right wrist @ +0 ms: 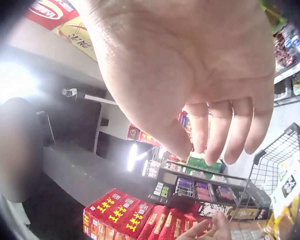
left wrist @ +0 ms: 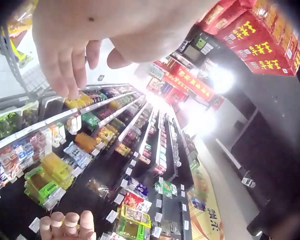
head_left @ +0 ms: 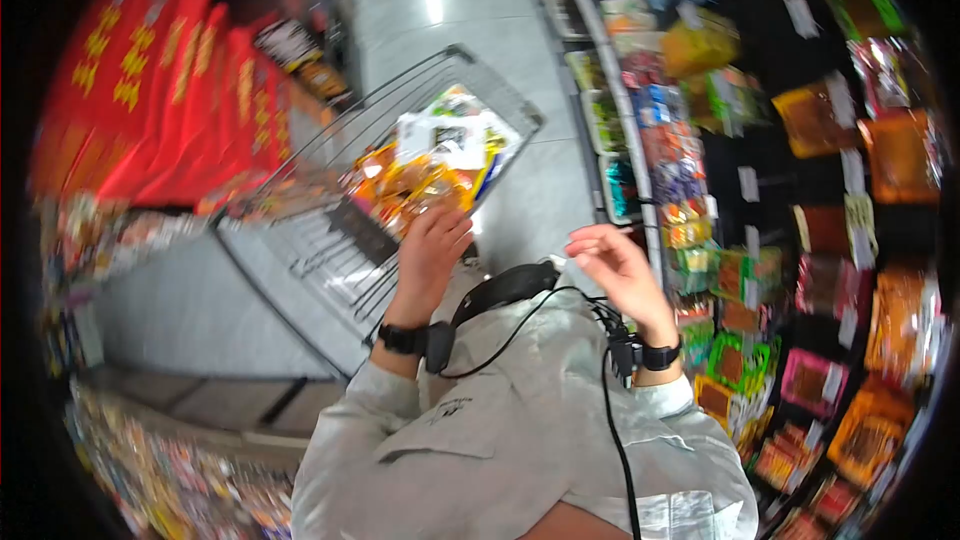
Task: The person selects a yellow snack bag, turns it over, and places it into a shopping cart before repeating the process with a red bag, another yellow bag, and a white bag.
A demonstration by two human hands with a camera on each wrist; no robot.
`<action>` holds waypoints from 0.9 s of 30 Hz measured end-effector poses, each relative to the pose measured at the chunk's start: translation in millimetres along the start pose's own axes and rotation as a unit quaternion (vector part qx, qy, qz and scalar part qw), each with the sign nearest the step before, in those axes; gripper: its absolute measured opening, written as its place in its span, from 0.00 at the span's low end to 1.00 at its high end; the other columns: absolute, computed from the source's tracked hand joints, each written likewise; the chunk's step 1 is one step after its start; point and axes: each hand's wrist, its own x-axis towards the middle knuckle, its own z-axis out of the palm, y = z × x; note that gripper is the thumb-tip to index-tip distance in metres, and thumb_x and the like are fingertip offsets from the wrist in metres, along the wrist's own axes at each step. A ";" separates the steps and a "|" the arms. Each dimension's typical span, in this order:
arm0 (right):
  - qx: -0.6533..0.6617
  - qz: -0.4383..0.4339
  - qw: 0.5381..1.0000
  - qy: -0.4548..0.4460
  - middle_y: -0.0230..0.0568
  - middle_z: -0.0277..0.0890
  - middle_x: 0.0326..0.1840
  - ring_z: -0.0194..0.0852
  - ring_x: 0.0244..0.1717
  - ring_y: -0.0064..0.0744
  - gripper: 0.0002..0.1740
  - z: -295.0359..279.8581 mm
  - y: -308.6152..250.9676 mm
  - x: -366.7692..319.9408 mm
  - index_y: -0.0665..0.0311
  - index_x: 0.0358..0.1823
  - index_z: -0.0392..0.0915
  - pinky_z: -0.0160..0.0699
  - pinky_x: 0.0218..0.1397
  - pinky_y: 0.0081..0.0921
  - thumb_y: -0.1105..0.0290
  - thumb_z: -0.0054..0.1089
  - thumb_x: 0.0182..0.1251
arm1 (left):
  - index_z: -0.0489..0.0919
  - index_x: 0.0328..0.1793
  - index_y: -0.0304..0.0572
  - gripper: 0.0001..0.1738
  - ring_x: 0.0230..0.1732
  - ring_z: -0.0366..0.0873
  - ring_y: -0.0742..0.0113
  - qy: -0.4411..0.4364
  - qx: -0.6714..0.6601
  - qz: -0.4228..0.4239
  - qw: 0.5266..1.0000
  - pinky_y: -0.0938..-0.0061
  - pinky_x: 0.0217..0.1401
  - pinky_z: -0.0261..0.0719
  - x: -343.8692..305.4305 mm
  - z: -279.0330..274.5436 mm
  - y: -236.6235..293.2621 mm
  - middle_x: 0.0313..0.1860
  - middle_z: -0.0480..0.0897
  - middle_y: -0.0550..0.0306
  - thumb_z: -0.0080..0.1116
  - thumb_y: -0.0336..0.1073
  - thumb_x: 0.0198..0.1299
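The left hand (head_left: 430,255) held nothing, its fingers loosely bent and the thumb apart from them. The right hand (head_left: 618,270) was likewise empty, relaxed, its fingers slightly curved, raised to the right of the left one and well apart from it. Just beyond the left fingertips, orange packets (head_left: 410,190) lay in a wire shopping cart (head_left: 458,52), with a white packet (head_left: 450,140) bearing a dark label at their far side. Black bands (head_left: 402,340) circled both wrists, and a black cable (head_left: 612,430) ran down the pale shirt (head_left: 540,430). Farther left stood red boxes (head_left: 150,90) with yellow lettering; along the right, shelving (head_left: 620,70) carried many colourful packets. Grey floor (head_left: 390,0) stretched away between them.
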 end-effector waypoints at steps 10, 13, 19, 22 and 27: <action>0.068 0.034 0.982 0.173 0.36 0.80 0.54 0.78 0.58 0.23 0.17 -13.3 9.5 -75.1 0.66 0.63 0.75 0.76 0.64 0.25 0.72 0.59 0.77 | 0.77 0.49 0.43 0.09 0.50 0.83 0.58 -0.083 0.106 -0.146 0.980 0.63 0.60 0.82 49.9 52.4 -36.6 0.43 0.84 0.55 0.53 0.40 0.75; 0.087 0.040 0.972 0.213 0.35 0.80 0.54 0.77 0.58 0.22 0.17 -25.3 19.7 -101.5 0.66 0.63 0.75 0.76 0.64 0.23 0.72 0.59 0.77 | 0.76 0.49 0.42 0.08 0.47 0.84 0.59 -0.101 0.145 -0.163 0.971 0.64 0.56 0.83 51.6 85.8 -53.4 0.40 0.84 0.55 0.53 0.38 0.75; 0.135 -0.013 0.951 0.277 0.34 0.80 0.55 0.77 0.58 0.21 0.16 -54.6 45.8 -138.2 0.65 0.63 0.75 0.76 0.64 0.23 0.73 0.59 0.77 | 0.77 0.46 0.44 0.06 0.43 0.83 0.61 -0.148 0.181 -0.201 0.951 0.65 0.53 0.83 44.5 127.4 -100.5 0.36 0.83 0.57 0.54 0.37 0.74; 0.166 -0.032 0.940 0.296 0.34 0.80 0.55 0.77 0.59 0.21 0.16 -70.0 62.6 -151.4 0.65 0.63 0.74 0.76 0.64 0.23 0.74 0.59 0.77 | 0.78 0.45 0.44 0.06 0.43 0.83 0.61 -0.150 0.203 -0.228 0.941 0.66 0.52 0.82 38.8 141.4 -126.6 0.36 0.83 0.57 0.55 0.37 0.73; 0.201 -0.057 0.924 0.322 0.35 0.81 0.56 0.78 0.59 0.22 0.16 -100.0 92.4 -176.3 0.64 0.63 0.74 0.76 0.63 0.22 0.74 0.59 0.78 | 0.78 0.46 0.45 0.06 0.41 0.83 0.61 -0.151 0.268 -0.237 0.921 0.67 0.51 0.82 26.7 169.3 -164.2 0.37 0.83 0.57 0.54 0.38 0.73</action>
